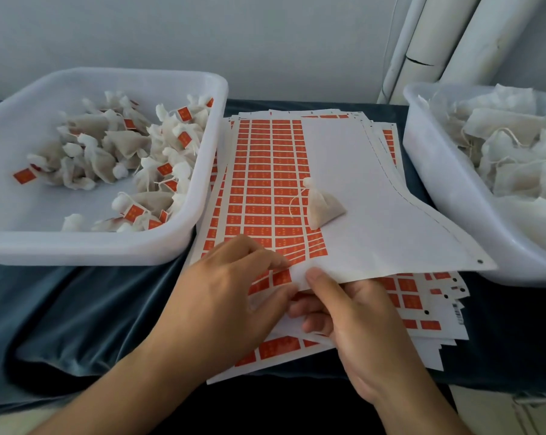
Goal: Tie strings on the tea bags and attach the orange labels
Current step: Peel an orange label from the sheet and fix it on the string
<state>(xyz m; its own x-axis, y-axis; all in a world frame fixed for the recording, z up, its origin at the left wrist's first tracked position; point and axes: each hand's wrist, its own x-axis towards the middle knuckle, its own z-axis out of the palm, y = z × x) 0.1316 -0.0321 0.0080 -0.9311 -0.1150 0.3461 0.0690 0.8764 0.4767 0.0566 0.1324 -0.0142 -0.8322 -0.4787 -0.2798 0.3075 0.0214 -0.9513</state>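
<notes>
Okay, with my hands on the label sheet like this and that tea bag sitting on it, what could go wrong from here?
1. The right hand lifts the near edge of the top label sheet, so the loose tea bag lying on it could slide off.
2. The left hand is working at a label near that bent edge; the orange label might crease or tear.
3. The sheet stack underneath is fanned unevenly and could shift.

A tied tea bag (pixel 323 208) with loose string lies on the orange label sheet (pixel 265 183).
</notes>
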